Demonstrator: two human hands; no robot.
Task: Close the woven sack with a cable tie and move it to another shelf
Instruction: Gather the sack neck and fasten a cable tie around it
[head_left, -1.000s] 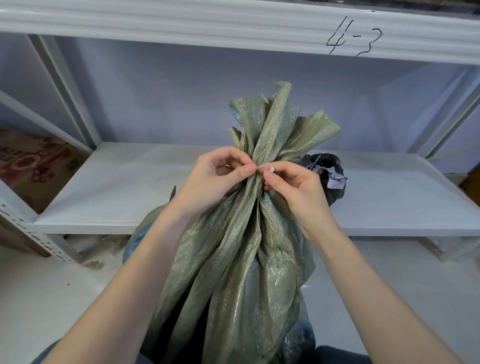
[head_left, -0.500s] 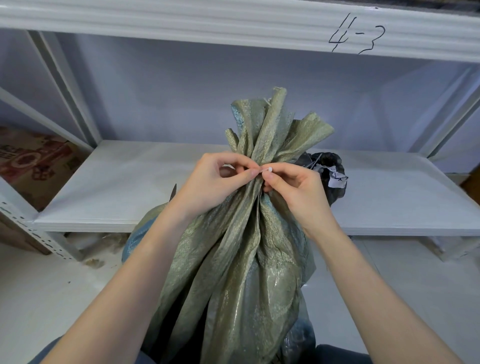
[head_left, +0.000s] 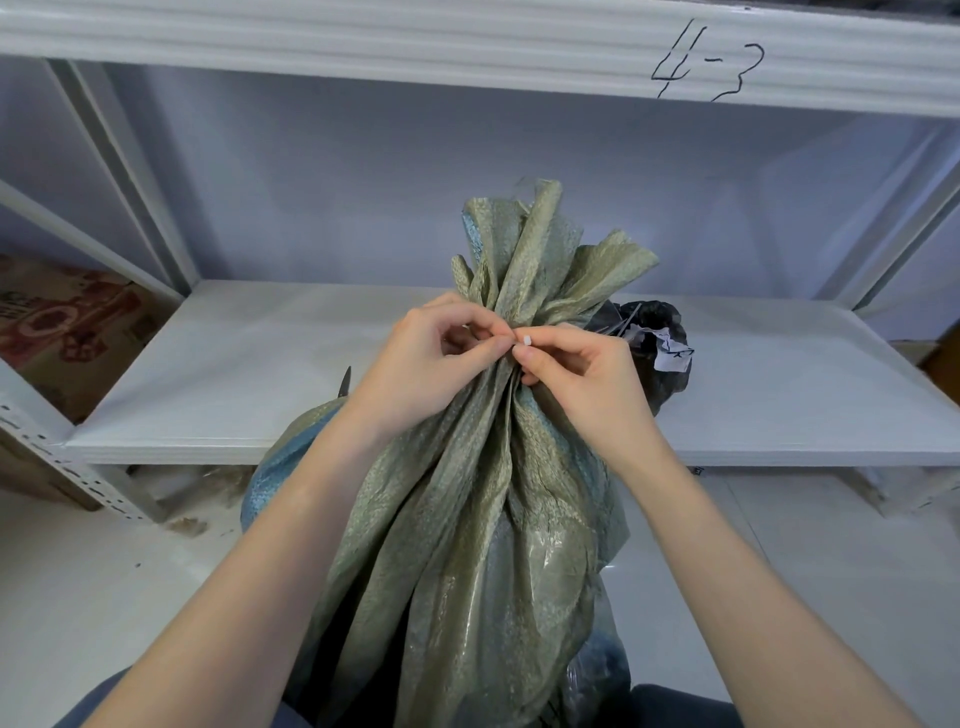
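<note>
While pinched by two hands (head_left: 431, 358) (head_left: 582, 369): one sack (head_left: 467, 519).

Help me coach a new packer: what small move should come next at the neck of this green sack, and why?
Probably pull the cable tie snug. Both the left hand and the right hand pinch at the gathered neck of the woven sack, where only a small white piece of the tie shows. The mouth above fans loose, and the sack is not yet on the shelf.

Found open shelf board (head_left: 249, 374) at left centre and far right of frame. Blocked at centre by upright woven sack (head_left: 483, 519), at right of centre by black bag (head_left: 660, 374) just behind it. Capped overhead by shelf beam (head_left: 467, 41).
</note>
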